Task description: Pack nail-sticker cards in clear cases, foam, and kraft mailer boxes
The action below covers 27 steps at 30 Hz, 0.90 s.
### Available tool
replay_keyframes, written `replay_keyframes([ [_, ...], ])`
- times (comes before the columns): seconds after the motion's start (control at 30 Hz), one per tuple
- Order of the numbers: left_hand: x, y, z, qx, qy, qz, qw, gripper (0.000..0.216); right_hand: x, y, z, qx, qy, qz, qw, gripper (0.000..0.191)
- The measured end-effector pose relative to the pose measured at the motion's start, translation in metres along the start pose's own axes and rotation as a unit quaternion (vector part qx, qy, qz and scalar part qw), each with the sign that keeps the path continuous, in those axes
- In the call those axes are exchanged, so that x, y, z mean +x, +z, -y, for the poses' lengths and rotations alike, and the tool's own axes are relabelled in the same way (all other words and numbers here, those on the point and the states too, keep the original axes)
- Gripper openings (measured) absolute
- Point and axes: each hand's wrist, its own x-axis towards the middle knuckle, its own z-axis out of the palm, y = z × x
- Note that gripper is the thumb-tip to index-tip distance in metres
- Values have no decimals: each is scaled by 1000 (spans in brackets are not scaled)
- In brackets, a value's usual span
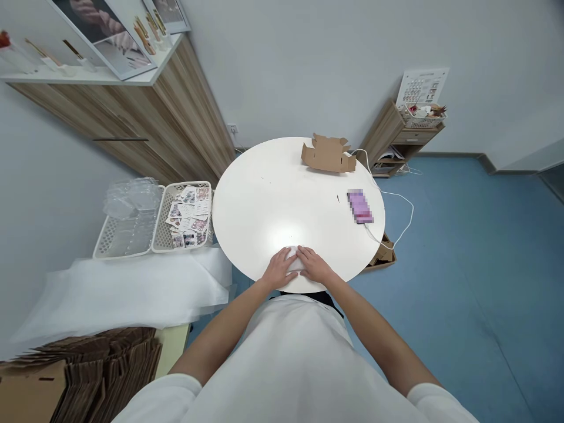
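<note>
Both my hands rest at the near edge of a round white table [264, 200]. My left hand [279, 269] and my right hand [314, 265] lie with fingers flat on a small white object [294, 258] between them, which I cannot make out. Farther back on the table sits a flat unfolded cardboard box [328, 154]. A pink phone [360, 207] lies at the right side with a white cable [403, 202] running off the table.
Left of the table stand white baskets [187, 216] with printed cards and clear plastic pieces [130, 202]. White sheets [123, 291] and a stack of flat cardboard [83, 370] lie at the near left. Wooden cabinets stand at the walls; blue floor [476, 270] at right.
</note>
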Motion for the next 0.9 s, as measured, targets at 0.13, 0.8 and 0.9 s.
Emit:
replay_keyframes([
  [0.13, 4, -10, 1, -15, 16, 21, 1000, 62, 11, -6, 3, 18, 11, -6, 1000, 50],
  [0.8, 37, -9, -8, -130, -387, -12, 913, 46, 42, -4, -16, 217, 333, -46, 917, 31],
  [0.9, 37, -8, -12, -126, -412, -23, 902, 39, 41, -6, -16, 253, 330, -56, 908, 36],
])
